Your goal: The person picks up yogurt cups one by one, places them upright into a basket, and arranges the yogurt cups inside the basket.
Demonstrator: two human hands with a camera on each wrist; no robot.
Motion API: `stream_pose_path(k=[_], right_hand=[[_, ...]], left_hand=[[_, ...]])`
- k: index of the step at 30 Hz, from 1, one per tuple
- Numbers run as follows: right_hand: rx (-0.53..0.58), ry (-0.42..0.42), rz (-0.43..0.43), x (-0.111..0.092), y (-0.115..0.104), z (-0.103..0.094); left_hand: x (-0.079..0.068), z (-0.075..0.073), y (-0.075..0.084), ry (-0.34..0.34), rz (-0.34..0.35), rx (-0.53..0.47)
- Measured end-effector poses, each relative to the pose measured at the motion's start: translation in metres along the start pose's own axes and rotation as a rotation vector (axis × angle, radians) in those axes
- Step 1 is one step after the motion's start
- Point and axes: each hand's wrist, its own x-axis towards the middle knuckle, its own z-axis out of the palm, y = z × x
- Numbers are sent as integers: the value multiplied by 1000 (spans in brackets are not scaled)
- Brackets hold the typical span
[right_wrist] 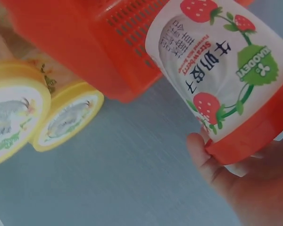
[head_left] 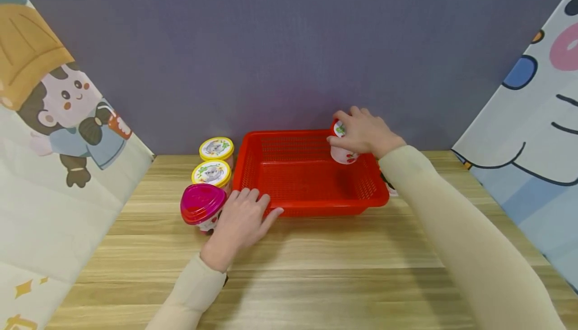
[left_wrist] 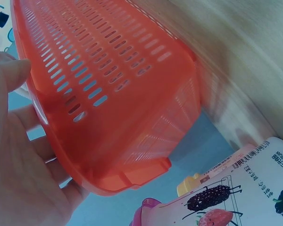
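Observation:
My right hand (head_left: 363, 132) grips a white dessert cup (right_wrist: 217, 66) by its red lid (right_wrist: 254, 129). The cup is printed with strawberries and the words "Strawberry flavored milk". In the head view it is over the back right of a red plastic basket (head_left: 311, 203) with slotted walls. At the basket's front left corner, my left hand (head_left: 241, 219) holds the rim, fingers over the edge and thumb spread along the front. Beside that hand stands a tub with a magenta lid (head_left: 203, 203), its side printed with mulberries and a strawberry.
Two yellow-lidded tubs (head_left: 211, 173) stand in a row behind the magenta-lidded one, left of the basket. A small black-and-white item (head_left: 391, 188), mostly hidden by my right arm, lies beyond the basket's right end. A grey wall (head_left: 289, 49) rises behind the wooden table (head_left: 316, 280).

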Motion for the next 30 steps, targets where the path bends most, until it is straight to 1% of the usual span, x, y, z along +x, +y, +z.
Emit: stream_pose_path(k=[13, 18, 21, 27, 30], right_hand=[[25, -31, 42, 21, -4, 21], [26, -41, 42, 28, -6, 27], [30, -54, 42, 31, -7, 31], [39, -82, 61, 37, -7, 39], [47, -102, 72, 41, -7, 45]], left_hand=[[-1, -2, -2, 6, 5, -8], [-2, -2, -3, 17, 5, -10], [-2, -2, -4, 10, 1, -3], [-1, -3, -3, -29, -17, -4], [-1, -3, -4, -29, -19, -7]])
